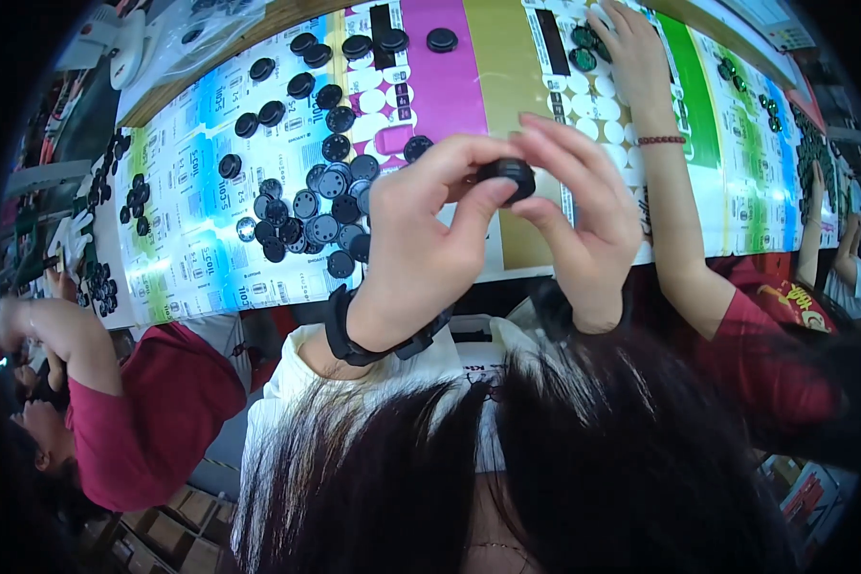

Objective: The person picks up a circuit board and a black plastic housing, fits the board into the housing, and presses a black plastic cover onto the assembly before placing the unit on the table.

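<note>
Pinching a small black round cap [507,177] between both hands, raised above the table edge and well clear of the printed sheets. Closing the left hand [421,244] on it from the near side, thumb pressing up against the rim, fingers curled over the top. Closing the right hand [584,215] on the opposite side, fingertips meeting the left ones around the disc. Wearing a black wristband [354,335] on the left wrist.

Judging progress: lying heaped on the colourful label sheets [210,201] just left of the hands, a pile of loose black caps [311,215], some face up and showing pale ringed insides; sitting apart further up the table, a scatter of single caps [330,67] spaced out in rough rows. Seeming, then, to be partway through, with some pieces set out and a good heap left untouched; not showing whether the held piece is finished.

Facing of the held cap: turning its flat face roughly toward the camera and slightly left, the short axis running through the disc toward the viewer, the broad diameter lying about level across the picture.

Reaching onto the far sheets at upper right, another person's hand [631,57] with a red beaded bracelet [662,141], near a few dark green caps [582,48]
</note>
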### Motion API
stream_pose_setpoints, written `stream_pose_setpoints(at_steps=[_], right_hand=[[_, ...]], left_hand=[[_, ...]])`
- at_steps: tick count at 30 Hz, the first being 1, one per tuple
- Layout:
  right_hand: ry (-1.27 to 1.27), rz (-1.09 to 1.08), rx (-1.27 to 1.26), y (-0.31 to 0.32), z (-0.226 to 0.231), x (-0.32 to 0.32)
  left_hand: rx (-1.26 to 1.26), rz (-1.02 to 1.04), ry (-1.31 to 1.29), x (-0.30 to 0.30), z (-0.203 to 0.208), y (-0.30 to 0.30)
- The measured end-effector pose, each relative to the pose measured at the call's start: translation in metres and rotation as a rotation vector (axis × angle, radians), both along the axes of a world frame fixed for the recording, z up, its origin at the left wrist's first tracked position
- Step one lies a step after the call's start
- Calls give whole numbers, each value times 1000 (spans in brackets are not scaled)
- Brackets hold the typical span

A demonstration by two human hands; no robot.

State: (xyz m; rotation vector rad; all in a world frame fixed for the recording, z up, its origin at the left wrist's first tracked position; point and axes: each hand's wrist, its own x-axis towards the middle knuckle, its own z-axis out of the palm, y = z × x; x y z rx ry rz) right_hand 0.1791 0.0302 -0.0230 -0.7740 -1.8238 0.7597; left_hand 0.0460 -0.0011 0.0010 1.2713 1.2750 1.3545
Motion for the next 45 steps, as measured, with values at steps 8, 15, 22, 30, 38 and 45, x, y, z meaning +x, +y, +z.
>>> stream_pose_setpoints(at_steps=[8,15,22,30,38,45], right_hand=[[387,143,-769,-4,2,-14],[-432,14,-156,69,-8,16],[-1115,-275,-25,194,-84,71],[-990,80,137,165,-86,28],[-817,259,291,78,-35,-40],[-763,454,297,76,-56,-70]], left_hand=[[124,-9,335,-11,-7,5],[-294,-150,325,-111,-12,45],[-189,237,1091,-291,-67,81],[-219,49,1317,-295,-83,83],[-34,14,1324,-221,-26,77],[204,8,1346,-149,-14,85]])
